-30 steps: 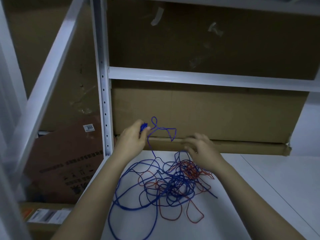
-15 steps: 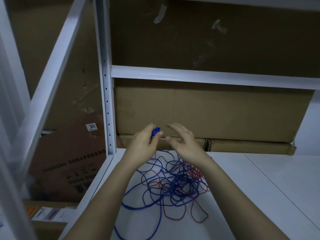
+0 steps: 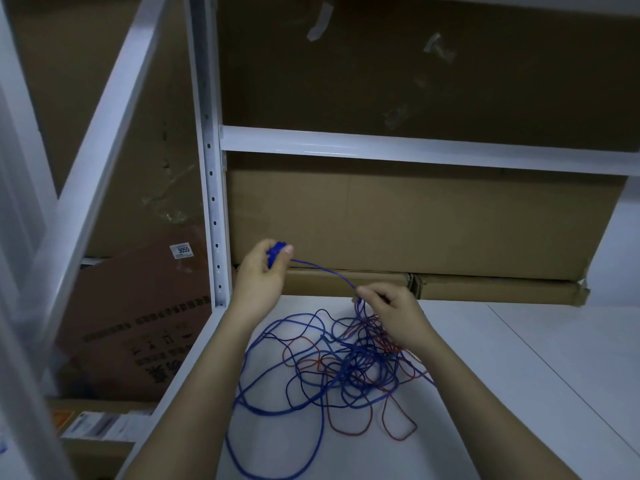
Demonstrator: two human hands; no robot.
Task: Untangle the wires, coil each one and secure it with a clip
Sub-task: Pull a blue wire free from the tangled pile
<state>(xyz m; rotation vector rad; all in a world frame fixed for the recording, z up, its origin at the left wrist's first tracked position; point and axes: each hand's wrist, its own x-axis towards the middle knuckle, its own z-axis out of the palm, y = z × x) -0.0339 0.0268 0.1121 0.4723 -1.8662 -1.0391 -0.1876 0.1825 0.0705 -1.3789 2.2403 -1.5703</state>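
Observation:
A tangle of blue wire (image 3: 277, 393) and thinner red wire (image 3: 349, 431) lies on the white shelf (image 3: 519, 393). My left hand (image 3: 263, 275) is raised above the shelf's back left corner and grips a small blue coil (image 3: 276, 252) of the wire between thumb and fingers. From that coil a taut blue strand (image 3: 325, 270) runs down to the right. My right hand (image 3: 394, 317) pinches this strand just above the tangle. No clip is visible.
Large cardboard boxes (image 3: 415, 220) stand along the back of the shelf, with a flat one (image 3: 485, 289) lying below. A white perforated upright post (image 3: 211, 202) rises at the left. More cardboard (image 3: 138, 323) leans beyond the shelf's left edge.
My right hand left the coil and slid down to the right along the blue strand, which now stretches taut. My left hand stayed raised holding the coil.

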